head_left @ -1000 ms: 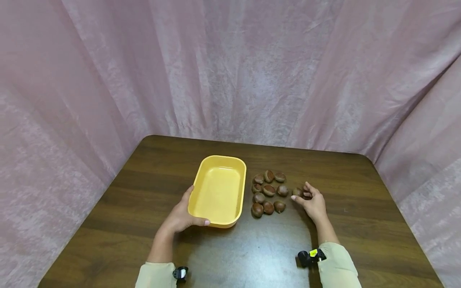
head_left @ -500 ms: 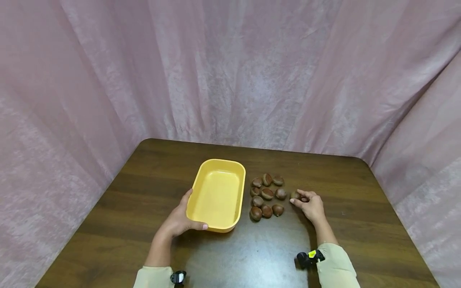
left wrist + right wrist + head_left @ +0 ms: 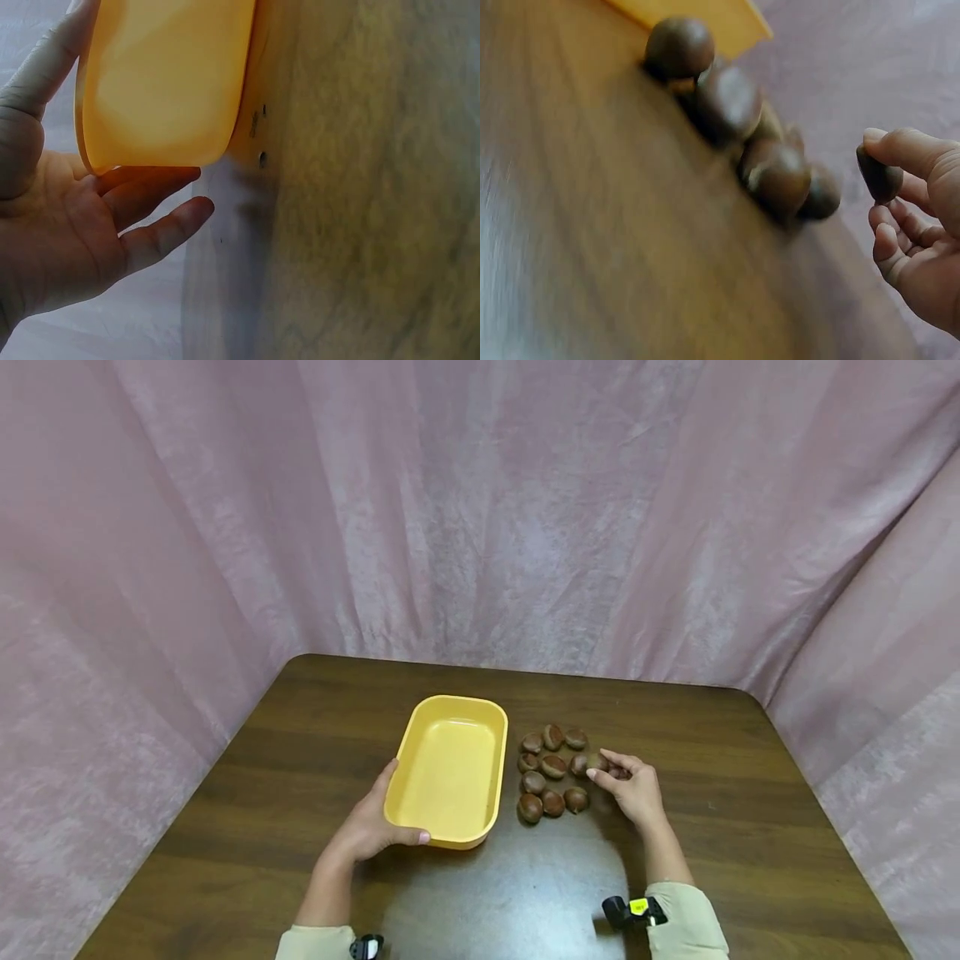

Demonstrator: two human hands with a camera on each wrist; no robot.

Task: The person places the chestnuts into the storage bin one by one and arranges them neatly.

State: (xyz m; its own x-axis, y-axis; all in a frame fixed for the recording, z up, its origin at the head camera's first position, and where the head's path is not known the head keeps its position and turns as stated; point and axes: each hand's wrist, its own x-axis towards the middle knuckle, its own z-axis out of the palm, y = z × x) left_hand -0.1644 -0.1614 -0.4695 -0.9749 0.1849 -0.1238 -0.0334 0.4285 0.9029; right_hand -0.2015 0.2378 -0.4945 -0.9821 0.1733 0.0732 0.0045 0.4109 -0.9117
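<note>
The right hand (image 3: 633,789) pinches one chestnut (image 3: 880,177) between thumb and fingers, just beside the other chestnuts (image 3: 553,767). These lie on the table (image 3: 750,827), between this hand and the tray (image 3: 448,768), which the left hand (image 3: 369,828) is gripping at its near left corner.

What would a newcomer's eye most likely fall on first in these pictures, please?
Probably the bright yellow tray, which stands out against the dark wooden table, with the left hand holding it at its near left corner. Next might come the cluster of brown chestnuts just right of the tray, and at that cluster's right side the right hand, pinching a single chestnut.
</note>
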